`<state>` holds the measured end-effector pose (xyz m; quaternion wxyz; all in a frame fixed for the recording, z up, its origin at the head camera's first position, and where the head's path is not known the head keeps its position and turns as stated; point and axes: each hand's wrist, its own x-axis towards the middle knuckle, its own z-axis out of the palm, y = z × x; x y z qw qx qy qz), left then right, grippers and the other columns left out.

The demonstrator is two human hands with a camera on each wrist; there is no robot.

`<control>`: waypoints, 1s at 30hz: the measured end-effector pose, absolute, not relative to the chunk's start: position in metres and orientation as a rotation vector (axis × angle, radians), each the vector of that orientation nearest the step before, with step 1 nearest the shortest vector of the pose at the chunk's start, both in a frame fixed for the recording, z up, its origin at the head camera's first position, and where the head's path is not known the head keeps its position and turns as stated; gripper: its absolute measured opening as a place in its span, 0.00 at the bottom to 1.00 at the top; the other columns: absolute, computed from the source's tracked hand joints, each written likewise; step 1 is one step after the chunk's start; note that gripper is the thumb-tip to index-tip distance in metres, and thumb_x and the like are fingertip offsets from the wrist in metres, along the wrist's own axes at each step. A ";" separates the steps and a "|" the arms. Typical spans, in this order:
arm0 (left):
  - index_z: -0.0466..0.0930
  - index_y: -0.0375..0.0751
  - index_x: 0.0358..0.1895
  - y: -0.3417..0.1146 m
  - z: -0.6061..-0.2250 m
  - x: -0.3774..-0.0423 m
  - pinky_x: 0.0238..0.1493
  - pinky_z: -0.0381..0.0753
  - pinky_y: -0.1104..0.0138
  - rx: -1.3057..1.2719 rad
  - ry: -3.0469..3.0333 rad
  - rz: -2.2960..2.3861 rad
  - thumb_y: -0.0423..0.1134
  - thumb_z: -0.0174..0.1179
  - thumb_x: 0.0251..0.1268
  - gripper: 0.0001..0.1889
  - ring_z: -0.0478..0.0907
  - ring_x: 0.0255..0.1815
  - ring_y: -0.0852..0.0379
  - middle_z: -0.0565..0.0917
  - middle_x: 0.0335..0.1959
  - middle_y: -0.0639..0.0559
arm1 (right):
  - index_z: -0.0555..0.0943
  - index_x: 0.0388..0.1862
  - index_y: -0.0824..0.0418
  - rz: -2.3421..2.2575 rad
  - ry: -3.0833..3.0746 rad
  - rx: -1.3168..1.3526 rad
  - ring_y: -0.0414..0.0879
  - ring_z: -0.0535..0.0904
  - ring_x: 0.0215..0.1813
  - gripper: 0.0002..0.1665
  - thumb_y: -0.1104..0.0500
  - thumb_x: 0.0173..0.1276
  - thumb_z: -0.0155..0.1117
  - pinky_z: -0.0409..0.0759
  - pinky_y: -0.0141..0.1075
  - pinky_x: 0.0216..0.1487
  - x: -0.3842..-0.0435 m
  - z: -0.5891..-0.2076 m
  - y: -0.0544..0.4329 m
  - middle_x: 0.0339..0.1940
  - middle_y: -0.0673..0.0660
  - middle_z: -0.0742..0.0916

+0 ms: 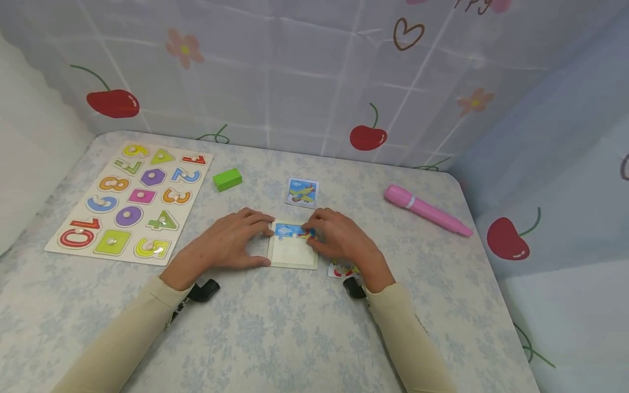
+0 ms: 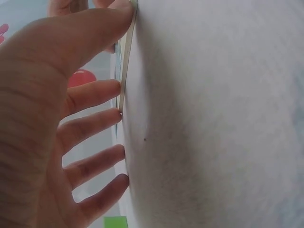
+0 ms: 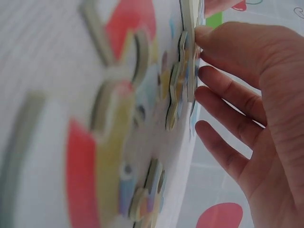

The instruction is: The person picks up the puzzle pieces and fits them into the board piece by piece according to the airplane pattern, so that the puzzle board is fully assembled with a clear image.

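Observation:
A square wooden puzzle tray [image 1: 294, 255] lies flat on the table, with blue sky-coloured puzzle pieces [image 1: 284, 230] along its far side. My left hand [image 1: 228, 240] rests at its left edge, thumb near the front corner and fairly straight fingertips along the side. At the far right corner my right hand [image 1: 339, 232] pinches a puzzle piece [image 1: 306, 233] with red on it, partly covered by the fingers. Several loose puzzle pieces [image 3: 81, 175] lie under the right wrist; the head view shows only part of them.
Beyond the tray lies a square airplane picture [image 1: 302, 192]. A green block [image 1: 227, 179] sits behind the left hand, and a number-and-shape peg board [image 1: 132, 204] fills the left side. To the right is a pink pen-shaped stick [image 1: 427, 211]. A cherry-print curtain [image 1: 304, 82] hangs behind the table.

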<state>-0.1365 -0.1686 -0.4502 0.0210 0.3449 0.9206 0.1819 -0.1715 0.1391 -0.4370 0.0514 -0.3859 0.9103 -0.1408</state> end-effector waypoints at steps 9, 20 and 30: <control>0.87 0.49 0.62 -0.168 -0.452 -0.137 0.61 0.80 0.46 1.091 2.866 0.577 0.66 0.77 0.60 0.33 0.73 0.73 0.45 0.77 0.75 0.52 | 0.90 0.62 0.56 -0.414 2.768 -1.159 0.46 0.83 0.54 0.19 0.55 0.75 0.75 0.84 0.41 0.56 -0.170 -0.433 0.139 0.55 0.52 0.86; 0.87 0.48 0.63 -0.167 -0.452 -0.137 0.62 0.80 0.47 1.075 2.853 0.588 0.66 0.77 0.60 0.34 0.72 0.72 0.46 0.77 0.76 0.52 | 0.90 0.61 0.57 -0.432 2.764 -1.056 0.47 0.83 0.55 0.19 0.56 0.74 0.75 0.84 0.43 0.58 -0.168 -0.428 0.153 0.55 0.53 0.88; 0.86 0.48 0.63 -0.168 -0.452 -0.136 0.62 0.80 0.46 1.080 2.861 0.586 0.66 0.76 0.60 0.34 0.72 0.72 0.45 0.77 0.76 0.51 | 0.89 0.62 0.58 -0.397 2.780 -0.986 0.48 0.82 0.55 0.20 0.57 0.74 0.74 0.83 0.45 0.59 -0.162 -0.426 0.170 0.55 0.53 0.88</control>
